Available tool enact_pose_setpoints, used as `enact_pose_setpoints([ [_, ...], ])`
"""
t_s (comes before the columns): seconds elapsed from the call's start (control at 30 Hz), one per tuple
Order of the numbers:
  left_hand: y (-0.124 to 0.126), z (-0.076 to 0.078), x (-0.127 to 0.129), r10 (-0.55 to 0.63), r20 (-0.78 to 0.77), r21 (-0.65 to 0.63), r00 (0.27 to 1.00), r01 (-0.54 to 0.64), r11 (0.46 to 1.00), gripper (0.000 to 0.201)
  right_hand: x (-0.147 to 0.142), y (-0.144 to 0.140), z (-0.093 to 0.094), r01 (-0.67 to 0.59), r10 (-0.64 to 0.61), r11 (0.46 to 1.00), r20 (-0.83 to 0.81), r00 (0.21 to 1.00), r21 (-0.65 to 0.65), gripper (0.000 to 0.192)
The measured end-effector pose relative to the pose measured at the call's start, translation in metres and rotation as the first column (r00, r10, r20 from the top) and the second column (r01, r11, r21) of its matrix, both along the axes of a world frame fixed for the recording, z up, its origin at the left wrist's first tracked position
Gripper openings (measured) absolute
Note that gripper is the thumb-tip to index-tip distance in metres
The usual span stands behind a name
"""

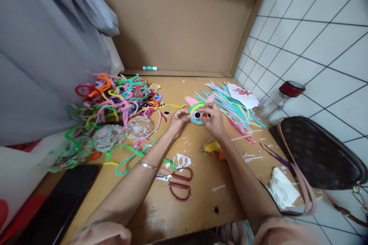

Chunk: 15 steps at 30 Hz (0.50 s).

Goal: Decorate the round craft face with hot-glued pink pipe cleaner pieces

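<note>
A small round animal face made of pipe cleaners [196, 121] is between my hands. It has pink ears [189, 101], black-and-white eyes, a red nose and a yellow and green band along its top. My left hand [178, 120] pinches its left rim between thumb and fingers. Over its right side, my right hand [215, 121] is closed with bent fingers touching the face near the band; what its fingertips pinch is hidden. A yellow glue gun [212, 147] lies partly behind my right forearm. Red-handled scissors [179, 183] lie between my forearms.
Tangled pipe cleaners [126, 99] heap at the left, near clear plastic tubs [139, 128] and a black phone [57, 206]. Straight pipe cleaners [230, 103] lie at the right, beside a red-lidded bottle [281, 99] and a brown bag [322, 149]. A cardboard panel [178, 23] stands behind.
</note>
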<state>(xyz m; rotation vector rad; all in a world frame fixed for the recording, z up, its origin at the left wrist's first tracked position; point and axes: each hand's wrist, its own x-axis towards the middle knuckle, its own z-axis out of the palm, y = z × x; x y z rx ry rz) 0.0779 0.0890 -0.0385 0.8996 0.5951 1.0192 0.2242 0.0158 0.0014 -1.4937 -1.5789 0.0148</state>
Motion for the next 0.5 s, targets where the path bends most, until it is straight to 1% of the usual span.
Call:
enact_pose_setpoints([
  [0.27, -0.0008, 0.0012, 0.0017, 0.002, -0.026, -0.011, 1.0, -0.002, 1.0, 0.035, -0.0002, -0.0029, 0.0035, 0.036, -0.035, 0.999, 0.059, 0.998, -0.012, 0.028],
  [0.5, 0.0014, 0.0009, 0.0009, 0.014, -0.033, -0.034, 0.999, -0.015, 0.999, 0.037, 0.0002, -0.0023, 0.0034, 0.034, -0.033, 0.999, 0.064, 0.997, -0.003, 0.026],
])
